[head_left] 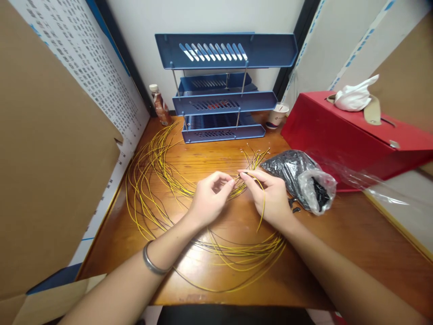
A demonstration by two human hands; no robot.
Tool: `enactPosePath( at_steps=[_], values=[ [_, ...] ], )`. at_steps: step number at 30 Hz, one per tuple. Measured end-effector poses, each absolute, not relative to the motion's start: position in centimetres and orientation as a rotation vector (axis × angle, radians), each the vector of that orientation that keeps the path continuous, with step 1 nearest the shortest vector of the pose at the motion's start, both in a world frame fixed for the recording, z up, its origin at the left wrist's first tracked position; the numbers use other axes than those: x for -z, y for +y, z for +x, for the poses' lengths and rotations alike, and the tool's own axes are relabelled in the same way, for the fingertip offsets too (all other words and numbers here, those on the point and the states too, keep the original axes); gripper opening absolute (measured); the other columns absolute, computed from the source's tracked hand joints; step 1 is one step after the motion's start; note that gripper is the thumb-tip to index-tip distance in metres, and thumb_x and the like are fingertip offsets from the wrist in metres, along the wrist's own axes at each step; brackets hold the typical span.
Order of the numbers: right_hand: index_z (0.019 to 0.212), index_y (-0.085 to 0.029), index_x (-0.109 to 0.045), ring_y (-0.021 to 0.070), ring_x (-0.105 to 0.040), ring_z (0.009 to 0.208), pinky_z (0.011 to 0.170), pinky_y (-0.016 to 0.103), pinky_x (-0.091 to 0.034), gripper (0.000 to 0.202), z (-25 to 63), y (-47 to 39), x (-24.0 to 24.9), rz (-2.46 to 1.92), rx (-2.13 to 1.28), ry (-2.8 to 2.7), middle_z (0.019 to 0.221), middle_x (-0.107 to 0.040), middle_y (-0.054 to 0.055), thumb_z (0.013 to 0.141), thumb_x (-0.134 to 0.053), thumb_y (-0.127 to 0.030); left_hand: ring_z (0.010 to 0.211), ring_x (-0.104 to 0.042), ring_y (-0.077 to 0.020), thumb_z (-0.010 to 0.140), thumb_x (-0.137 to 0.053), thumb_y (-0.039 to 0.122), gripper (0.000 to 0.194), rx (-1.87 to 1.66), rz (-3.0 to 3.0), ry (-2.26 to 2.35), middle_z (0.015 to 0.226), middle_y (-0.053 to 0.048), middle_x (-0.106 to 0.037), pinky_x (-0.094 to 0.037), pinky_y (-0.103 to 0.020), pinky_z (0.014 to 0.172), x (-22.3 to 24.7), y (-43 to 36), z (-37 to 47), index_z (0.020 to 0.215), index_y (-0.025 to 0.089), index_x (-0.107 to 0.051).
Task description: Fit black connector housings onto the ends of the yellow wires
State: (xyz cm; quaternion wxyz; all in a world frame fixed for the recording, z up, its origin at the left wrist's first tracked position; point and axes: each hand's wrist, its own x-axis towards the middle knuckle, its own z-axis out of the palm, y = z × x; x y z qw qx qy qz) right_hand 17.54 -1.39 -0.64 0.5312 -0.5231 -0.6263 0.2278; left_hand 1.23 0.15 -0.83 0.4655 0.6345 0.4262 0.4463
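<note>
Small workshop desk, blue stacked paper trays (223,101); cardboard partitions (50,149), yellow wires (152,180), bag of black parts (297,178)

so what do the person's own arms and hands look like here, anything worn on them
Both forearms are bare, with no sleeves in view and no gloves. The left hand has a plain silver-grey metal bangle around its wrist. The right hand shows no ring, watch or band. Fingernails look short and unpainted.

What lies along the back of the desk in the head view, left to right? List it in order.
Brown bottle → blue stacked letter trays → paper cup → red box with a white crumpled tissue on top.
</note>
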Motion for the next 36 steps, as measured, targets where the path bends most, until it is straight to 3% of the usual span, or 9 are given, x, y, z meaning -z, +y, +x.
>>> enactPosePath(
  at_steps=[8, 16, 36],
  values=[
    [0.097, -0.02, -0.08, 0.0191, -0.072, 0.082, 0.077, 0.03, -0.056, 0.019, 17.09, -1.53, 1.21, -1.162, -0.641, -1.548, 0.095, -0.079, 0.007, 0.091, -0.065, -0.028, 0.071, -0.062, -0.0127, 0.088, -0.065, 0.032, 0.019, -1.101, 1.581, 1.03, 0.082, -0.005, -0.071, -0.048, -0.023, 0.068, 0.75, 0.22, 1.32, 0.087, 0.014, -0.067],
    [0.098, -0.021, -0.08, 0.0201, -0.072, 0.086, 0.081, 0.032, -0.056, 0.018, 17.16, -1.59, 0.79, -1.21, -0.501, -1.553, 0.096, -0.079, 0.005, 0.091, -0.064, -0.025, 0.069, -0.06, -0.0123, 0.088, -0.066, 0.033, 0.019, -1.111, 1.604, 1.048, 0.08, -0.004, -0.07, -0.047, -0.023, 0.065, 0.83, 0.28, 1.4, 0.087, 0.014, -0.067],
    [0.091, -0.022, -0.081, 0.0207, -0.072, 0.085, 0.08, 0.032, -0.056, 0.019, 17.04, -1.35, 1.03, -1.175, -0.581, -1.549, 0.093, -0.079, 0.005, 0.09, -0.063, -0.026, 0.069, -0.062, -0.0135, 0.088, -0.065, 0.035, 0.021, -1.099, 1.602, 1.036, 0.082, -0.005, -0.072, -0.049, -0.024, 0.065, 1.08, 0.35, 1.39, 0.086, 0.015, -0.068]
  ],
)
